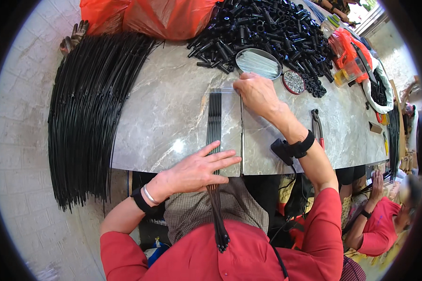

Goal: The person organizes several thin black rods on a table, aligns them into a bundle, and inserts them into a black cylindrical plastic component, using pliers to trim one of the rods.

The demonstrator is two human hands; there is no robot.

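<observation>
A narrow row of thin black rods (214, 105) lies side by side on the table, ends toward the far side. The near ends run off the table edge toward my red shirt and bunch together. My left hand (199, 168) rests flat across the rods near that edge, fingers spread. Beyond it, my right hand (258, 93) is closed in a pinch beside the rods' far ends. Thin clear strands (226, 90) run from its fingertips across to the rods. A round metal dish (280, 70) of similar pale strands stands just past my right hand.
A large stack of black rods (91, 112) hangs over the left edge. Black tube pieces (276, 33) are heaped at the back, near red bags (169, 18). A tub of small metal bits (294, 82) and pliers (318, 129) lie right. A co-worker (380, 225) sits lower right.
</observation>
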